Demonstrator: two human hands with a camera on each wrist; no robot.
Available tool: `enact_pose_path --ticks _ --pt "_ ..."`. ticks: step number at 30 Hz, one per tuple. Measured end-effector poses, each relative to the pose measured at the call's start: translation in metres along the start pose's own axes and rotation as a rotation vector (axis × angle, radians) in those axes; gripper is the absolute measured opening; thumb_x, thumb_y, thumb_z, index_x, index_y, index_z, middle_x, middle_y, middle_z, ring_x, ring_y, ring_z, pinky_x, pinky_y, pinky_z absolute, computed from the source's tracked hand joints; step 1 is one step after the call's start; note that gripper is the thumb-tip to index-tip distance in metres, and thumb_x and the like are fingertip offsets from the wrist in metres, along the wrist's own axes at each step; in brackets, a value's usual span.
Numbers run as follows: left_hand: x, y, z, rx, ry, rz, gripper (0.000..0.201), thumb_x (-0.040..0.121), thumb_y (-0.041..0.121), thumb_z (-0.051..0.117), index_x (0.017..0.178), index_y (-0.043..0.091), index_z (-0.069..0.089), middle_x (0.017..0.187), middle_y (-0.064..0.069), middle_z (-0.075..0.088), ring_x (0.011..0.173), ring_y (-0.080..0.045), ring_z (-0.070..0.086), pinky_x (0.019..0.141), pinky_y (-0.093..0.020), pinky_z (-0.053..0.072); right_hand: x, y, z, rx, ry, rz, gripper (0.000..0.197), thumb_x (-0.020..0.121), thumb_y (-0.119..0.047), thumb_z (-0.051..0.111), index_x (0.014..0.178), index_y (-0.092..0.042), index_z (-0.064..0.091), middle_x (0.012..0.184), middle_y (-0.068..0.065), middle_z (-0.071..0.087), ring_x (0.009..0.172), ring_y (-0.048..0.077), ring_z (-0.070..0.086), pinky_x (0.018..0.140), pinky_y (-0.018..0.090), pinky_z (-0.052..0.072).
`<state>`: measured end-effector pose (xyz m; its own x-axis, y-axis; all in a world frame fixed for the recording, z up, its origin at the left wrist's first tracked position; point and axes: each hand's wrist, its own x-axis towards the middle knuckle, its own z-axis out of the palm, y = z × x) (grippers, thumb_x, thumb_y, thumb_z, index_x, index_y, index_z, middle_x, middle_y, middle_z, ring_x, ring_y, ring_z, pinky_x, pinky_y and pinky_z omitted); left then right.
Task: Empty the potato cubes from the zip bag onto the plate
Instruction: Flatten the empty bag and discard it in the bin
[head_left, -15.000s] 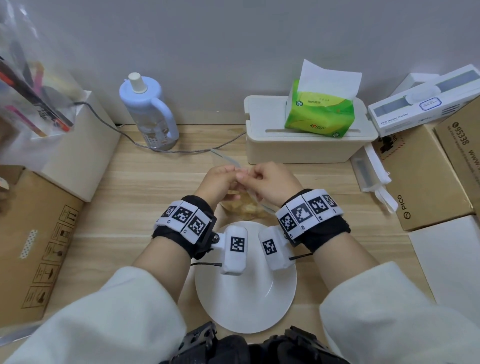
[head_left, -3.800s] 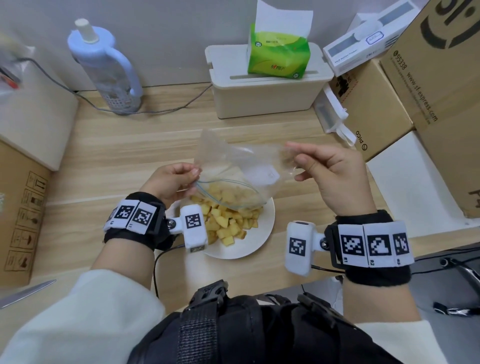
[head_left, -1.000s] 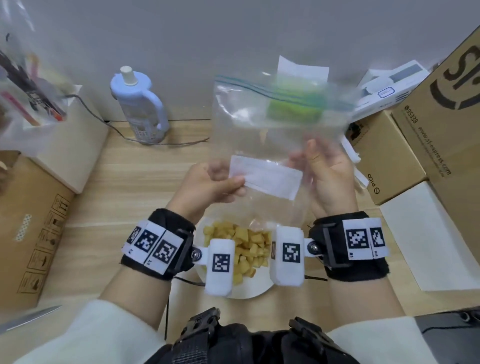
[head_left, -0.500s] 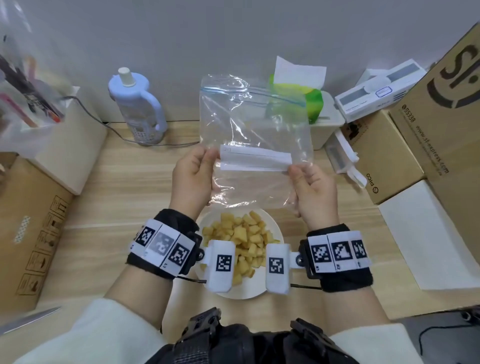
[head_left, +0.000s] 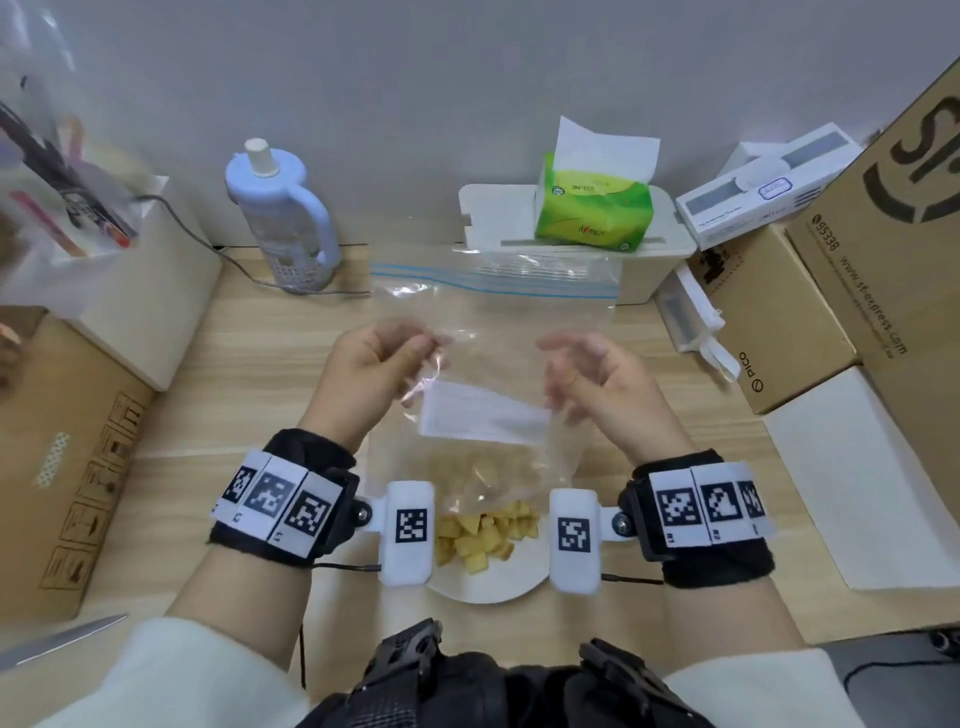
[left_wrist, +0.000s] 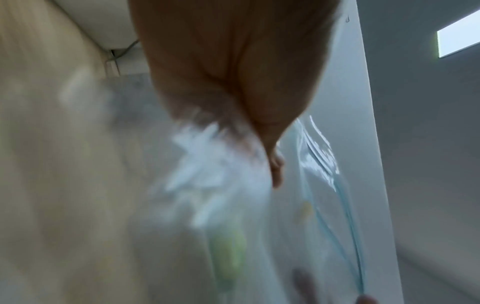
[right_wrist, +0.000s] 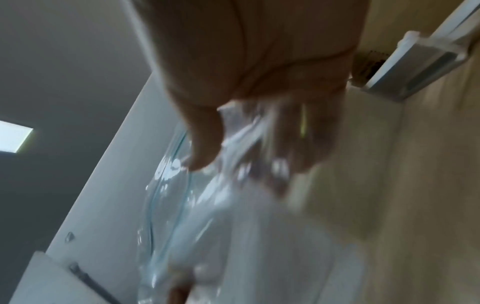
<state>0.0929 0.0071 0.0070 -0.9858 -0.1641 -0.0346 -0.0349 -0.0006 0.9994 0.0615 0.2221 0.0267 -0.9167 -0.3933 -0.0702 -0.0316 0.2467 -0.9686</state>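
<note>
Desk (head_left: 249, 358) of pale wood carries the round white plate (head_left: 483, 590) heaped with yellow potato cubes (head_left: 483, 535). Above it hangs the clear plastic zip bag (head_left: 498, 332), apparently empty. Left hand (head_left: 371, 371) and right hand (head_left: 602, 384) pinch its sides with curled fingers (head_left: 415, 340); check corners for stragglers.

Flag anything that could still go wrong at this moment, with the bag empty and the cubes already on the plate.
1. The bag hangs low over the cubes; lowering it further could knock some off the plate.
2. The left hand and right hand pinch only the thin film, so either grip may slip.
3. The plate sits near the table's front edge, between the wrists; a forearm could nudge it.
</note>
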Motion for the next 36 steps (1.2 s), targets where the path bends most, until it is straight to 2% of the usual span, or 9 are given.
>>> enact_pose_path --ticks 3,9,14,18,20,25,27,30,36 --pt "0.001 0.005 0.001 -0.009 0.108 0.009 0.018 0.090 0.009 0.048 0.081 0.014 0.062 0.048 0.010 0.061 0.034 -0.004 0.044 0.035 -0.014 0.034 -0.003 0.002 0.000 -0.003 -0.098 0.059 0.018 0.080 -0.031 0.059 0.098 -0.029 0.058 0.064 -0.007 0.060 0.050 0.006 0.056 0.045 0.017 0.044" --pt "0.004 0.004 0.009 0.234 0.271 0.025 0.024 0.090 0.022 0.046 0.068 0.028 0.055 0.051 -0.002 0.039 0.028 -0.005 0.037 0.028 -0.014 0.029 -0.004 0.001 0.008 0.073 0.216 0.046 0.022 0.093 -0.021 0.048 0.078 -0.025 0.063 0.046 -0.019 0.057 0.037 -0.002 0.045 0.032 0.014 0.032" --pt "0.011 0.009 -0.004 0.092 0.338 0.054 0.026 0.094 0.024 0.041 0.071 0.023 0.053 0.042 -0.004 0.037 0.024 -0.007 0.032 0.028 -0.016 0.023 -0.010 0.003 0.002 0.150 -0.071 0.146 0.035 0.068 -0.055 0.057 0.092 -0.030 0.061 0.061 -0.012 0.068 0.057 0.007 0.062 0.050 0.022 0.052" --pt "0.014 0.006 -0.017 0.105 0.420 0.049 0.026 0.094 0.025 0.041 0.070 0.024 0.051 0.043 -0.002 0.041 0.025 -0.006 0.036 0.027 -0.015 0.025 -0.014 0.007 -0.002 0.133 -0.126 0.125 0.030 0.073 -0.007 0.069 0.097 -0.024 0.061 0.054 -0.001 0.062 0.045 0.009 0.059 0.043 0.021 0.048" --pt "0.015 0.005 -0.019 0.139 0.460 0.043 0.026 0.093 0.026 0.042 0.068 0.026 0.050 0.048 -0.002 0.039 0.026 -0.005 0.037 0.026 -0.013 0.027 -0.013 0.010 -0.007 0.166 -0.097 0.134 0.028 0.074 -0.011 0.067 0.098 -0.025 0.060 0.050 0.001 0.060 0.041 0.010 0.057 0.040 0.020 0.046" --pt "0.013 0.006 -0.006 0.157 0.314 0.069 0.026 0.094 0.024 0.041 0.070 0.024 0.051 0.051 -0.004 0.034 0.025 -0.007 0.032 0.027 -0.014 0.023 -0.009 0.006 -0.009 -0.022 -0.156 0.134 0.038 0.068 -0.063 0.042 0.098 -0.043 0.054 0.067 -0.029 0.067 0.062 -0.010 0.061 0.053 0.008 0.047" --pt "0.011 0.006 0.003 0.149 0.226 0.061 0.025 0.094 0.024 0.040 0.072 0.023 0.053 0.042 -0.001 0.038 0.024 -0.007 0.033 0.027 -0.015 0.025 -0.003 0.003 -0.008 0.056 -0.025 0.111 0.013 0.085 -0.040 0.049 0.087 -0.033 0.060 0.058 -0.022 0.065 0.051 -0.005 0.056 0.049 0.008 0.044" --pt "0.007 0.006 0.006 0.035 0.073 0.020 0.018 0.093 0.024 0.042 0.082 0.023 0.056 0.037 0.003 0.049 0.027 -0.006 0.041 0.032 -0.015 0.028 0.003 0.003 -0.010 0.161 0.160 0.085 0.016 0.089 -0.012 0.052 0.080 -0.021 0.061 0.046 -0.010 0.056 0.038 0.002 0.044 0.038 0.013 0.037" --pt "0.008 0.005 -0.005 -0.080 -0.103 0.021 0.018 0.088 0.008 0.050 0.093 0.022 0.060 0.046 0.006 0.054 0.036 -0.005 0.043 0.037 -0.014 0.031 0.002 0.004 -0.012 0.319 0.253 0.079 0.024 0.095 -0.024 0.042 0.086 -0.020 0.064 0.045 -0.007 0.058 0.040 0.005 0.051 0.040 0.015 0.042"
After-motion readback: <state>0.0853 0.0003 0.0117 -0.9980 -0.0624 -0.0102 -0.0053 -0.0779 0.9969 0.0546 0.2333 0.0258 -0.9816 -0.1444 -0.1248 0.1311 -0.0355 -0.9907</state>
